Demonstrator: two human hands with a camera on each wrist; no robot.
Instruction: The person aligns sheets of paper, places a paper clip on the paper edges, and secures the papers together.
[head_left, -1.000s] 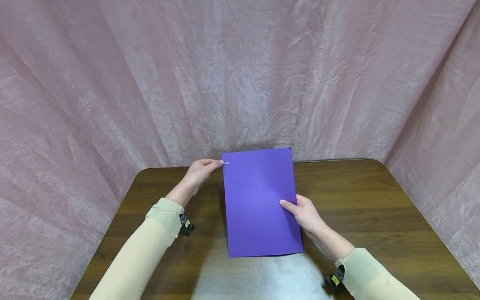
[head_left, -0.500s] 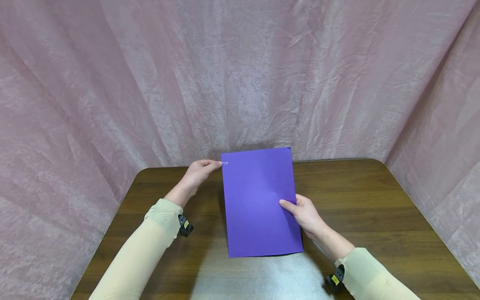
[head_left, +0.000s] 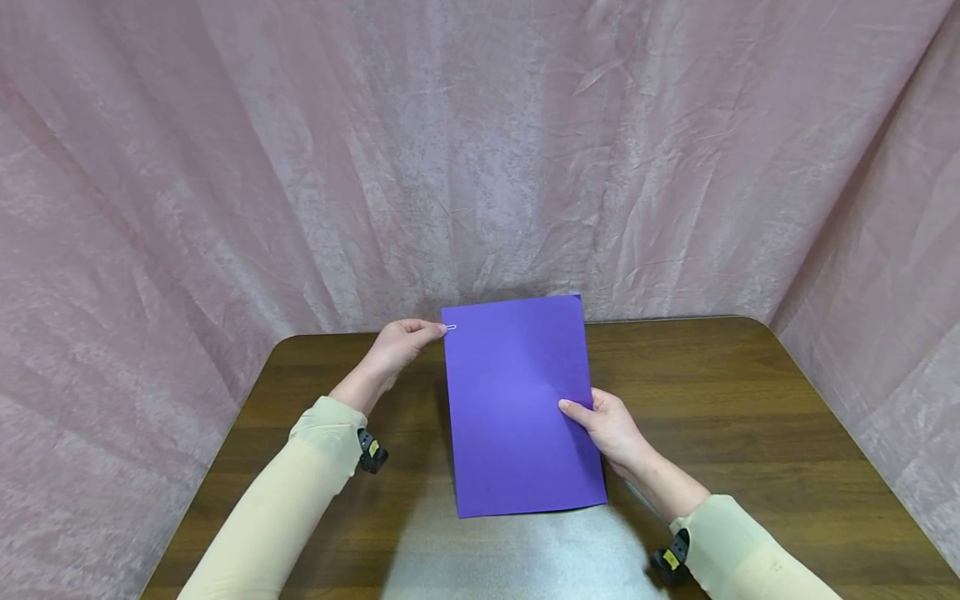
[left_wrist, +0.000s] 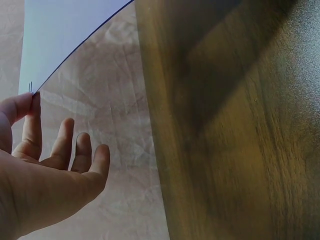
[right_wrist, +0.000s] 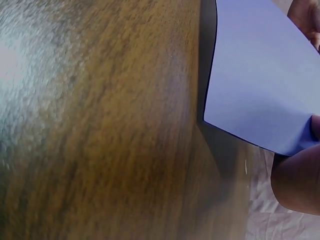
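A purple sheet of paper (head_left: pixel 517 392) is held up over the table, tilted toward the head camera. At its upper left edge sits a small paper clip (head_left: pixel 452 327), lying sideways with its loop over the purple face. My left hand (head_left: pixel 401 346) pinches the clip's outer end between thumb and index finger, right at the paper's edge. The other fingers (left_wrist: pixel 65 142) of that hand are spread loosely in the left wrist view. Lower down on the right edge, my right hand (head_left: pixel 615 429) grips the sheet, thumb on the front, the other fingers mostly hidden behind.
A brown wood-grain table (head_left: pixel 697 392) with rounded far corners lies beneath both arms. Pink crushed-velvet curtain (head_left: pixel 480 150) hangs behind the table and along its sides. Black wrist cameras (head_left: pixel 372 451) are strapped over the light sleeves.
The left hand, the clip and the paper's upper left corner have shifted very slightly. Both grips look the same, and the right hand has stayed in place.
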